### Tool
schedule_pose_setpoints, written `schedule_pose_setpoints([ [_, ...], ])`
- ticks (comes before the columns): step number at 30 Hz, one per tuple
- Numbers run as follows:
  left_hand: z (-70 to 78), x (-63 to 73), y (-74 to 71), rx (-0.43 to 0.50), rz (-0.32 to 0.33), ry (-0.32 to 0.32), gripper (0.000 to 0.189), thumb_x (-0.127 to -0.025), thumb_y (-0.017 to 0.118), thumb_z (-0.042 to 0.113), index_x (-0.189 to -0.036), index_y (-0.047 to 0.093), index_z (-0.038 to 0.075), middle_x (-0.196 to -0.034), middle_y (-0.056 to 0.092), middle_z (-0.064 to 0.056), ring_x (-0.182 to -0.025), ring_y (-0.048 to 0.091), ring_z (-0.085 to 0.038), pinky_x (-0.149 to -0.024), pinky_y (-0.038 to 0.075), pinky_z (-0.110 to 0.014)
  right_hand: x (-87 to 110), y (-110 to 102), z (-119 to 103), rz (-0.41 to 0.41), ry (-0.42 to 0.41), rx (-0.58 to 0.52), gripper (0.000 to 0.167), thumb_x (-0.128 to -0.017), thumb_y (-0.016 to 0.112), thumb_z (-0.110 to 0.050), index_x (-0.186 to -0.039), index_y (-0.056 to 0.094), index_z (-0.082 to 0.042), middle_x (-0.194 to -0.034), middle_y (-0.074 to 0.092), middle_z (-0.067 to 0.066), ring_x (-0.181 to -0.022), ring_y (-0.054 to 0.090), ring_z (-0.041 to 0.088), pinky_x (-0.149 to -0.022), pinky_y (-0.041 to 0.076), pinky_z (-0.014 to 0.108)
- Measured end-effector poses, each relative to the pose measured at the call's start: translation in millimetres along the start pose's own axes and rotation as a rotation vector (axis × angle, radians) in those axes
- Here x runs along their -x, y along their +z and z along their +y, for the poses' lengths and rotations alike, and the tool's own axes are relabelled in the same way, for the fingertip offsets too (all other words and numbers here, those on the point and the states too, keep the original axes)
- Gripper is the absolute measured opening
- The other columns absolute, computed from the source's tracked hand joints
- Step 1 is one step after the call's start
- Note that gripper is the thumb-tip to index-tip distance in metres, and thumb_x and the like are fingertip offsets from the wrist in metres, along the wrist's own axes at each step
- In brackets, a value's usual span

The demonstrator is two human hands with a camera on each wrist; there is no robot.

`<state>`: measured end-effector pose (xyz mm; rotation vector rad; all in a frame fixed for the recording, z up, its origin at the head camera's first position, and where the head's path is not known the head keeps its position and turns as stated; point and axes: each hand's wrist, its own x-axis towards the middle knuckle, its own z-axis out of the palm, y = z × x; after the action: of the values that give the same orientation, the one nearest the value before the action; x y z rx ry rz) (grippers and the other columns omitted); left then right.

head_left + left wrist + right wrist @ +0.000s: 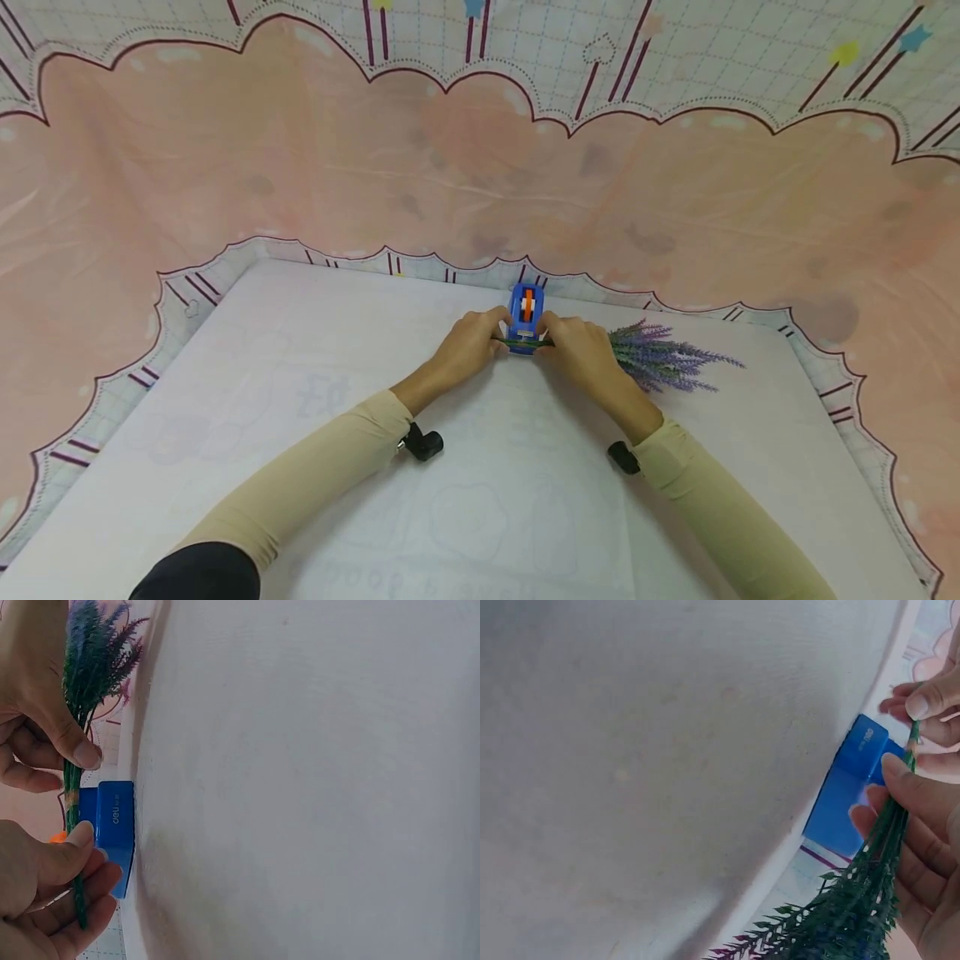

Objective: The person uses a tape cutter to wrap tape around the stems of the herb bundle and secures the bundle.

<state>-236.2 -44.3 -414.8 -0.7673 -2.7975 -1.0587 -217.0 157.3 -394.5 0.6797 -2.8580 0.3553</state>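
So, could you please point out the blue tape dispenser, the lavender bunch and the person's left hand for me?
blue tape dispenser point(114, 817): left wrist view, on its blue side near the logo.
lavender bunch point(663, 357): head view, on the purple flower spikes.
left hand point(467, 346): head view, on the back of the hand.

Both arms stretched forward, left hand point(467, 343) and right hand point(579, 348) close together, fingers curled in pinch.
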Motion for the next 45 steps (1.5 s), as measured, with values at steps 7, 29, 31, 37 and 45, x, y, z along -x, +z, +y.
schedule_pose_setpoints([
  [7, -1.4, -1.8, -1.9, -0.028, -0.021, 0.033, 0.032, -0.089, 0.076, 0.001, -0.12, 0.074, 0.004, -0.095, 0.078, -0.009, -0.086, 0.073, -0.018, -0.081, 0.058, -0.036, -0.5, -3.0, 2.5, -0.041, 0.017, -0.085, 0.038, -0.088, 0.08, -0.018, -0.122, 0.07, -0.006, -0.091, 0.077, 0.006, -0.081, 0.073, 0.023, -0.069, 0.058, 0.043],
  [29, -5.8, -2.9, -2.0, 0.001, -0.078, 0.02, 0.037, -0.091, 0.07, -0.002, -0.127, 0.07, 0.008, -0.101, 0.077, -0.008, -0.094, 0.072, -0.02, -0.087, 0.056, -0.038, -3.2, 2.1, 7.3, -0.082, 0.036, -0.195, 0.031, -0.091, 0.075, -0.009, -0.122, 0.073, -0.004, -0.096, 0.077, 0.011, -0.084, 0.074, 0.023, -0.071, 0.059, 0.039],
  [31, -6.1, -3.2, -2.5, 0.017, -0.073, 0.015, 0.037, -0.091, 0.071, -0.003, -0.126, 0.071, 0.008, -0.099, 0.077, -0.008, -0.093, 0.073, -0.019, -0.086, 0.057, -0.038, -3.5, 2.3, 7.3, -0.085, 0.044, -0.212, 0.031, -0.091, 0.075, -0.009, -0.122, 0.072, -0.005, -0.095, 0.077, 0.011, -0.083, 0.074, 0.023, -0.071, 0.059, 0.04],
  [37, -6.4, -5.5, -4.6, 0.038, -0.076, 0.01, 0.036, -0.089, 0.072, -0.004, -0.124, 0.072, 0.007, -0.097, 0.077, -0.008, -0.09, 0.074, -0.019, -0.087, 0.057, -0.039, -4.2, 2.2, 7.1, -0.098, 0.078, -0.244, 0.03, -0.091, 0.075, -0.012, -0.121, 0.07, -0.007, -0.094, 0.078, 0.009, -0.083, 0.075, 0.023, -0.071, 0.059, 0.041],
  [45, -7.0, -7.4, -4.8, 0.019, -0.079, 0.009, 0.036, -0.088, 0.072, -0.003, -0.123, 0.073, 0.008, -0.094, 0.078, -0.006, -0.088, 0.073, -0.017, -0.089, 0.055, -0.041, -5.4, 0.6, 6.1, -0.111, 0.103, -0.235, 0.031, -0.091, 0.077, -0.013, -0.121, 0.071, -0.009, -0.092, 0.078, 0.007, -0.081, 0.074, 0.022, -0.071, 0.058, 0.04],
])
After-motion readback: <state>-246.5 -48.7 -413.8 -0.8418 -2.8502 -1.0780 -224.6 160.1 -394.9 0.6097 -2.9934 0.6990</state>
